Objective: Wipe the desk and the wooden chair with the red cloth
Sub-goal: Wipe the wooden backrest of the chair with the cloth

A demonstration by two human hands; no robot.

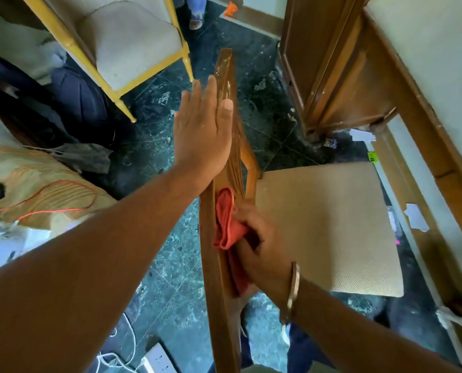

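Left hand [201, 130], fingers flat and open, steadies the wooden chair [225, 168] while right hand [262, 246] fingers grip the red cloth [227, 227] against its backrest.

red cloth [228, 232]: partly covered by the right hand [262, 243]; its lower end is tucked between palm and chair back
right hand: blurred, fingers hard to tell apart
left hand [203, 130]: fingers behind the backrest out of sight; only the thumb shows on the near side
wooden chair [219, 265]: backrest cut off by the bottom edge; legs not visible
desk [426, 76]: top runs off the right and upper edges
yellow chair [133, 41]: cut off at the top edge
power strip [157, 359]: cut off at the bottom edge
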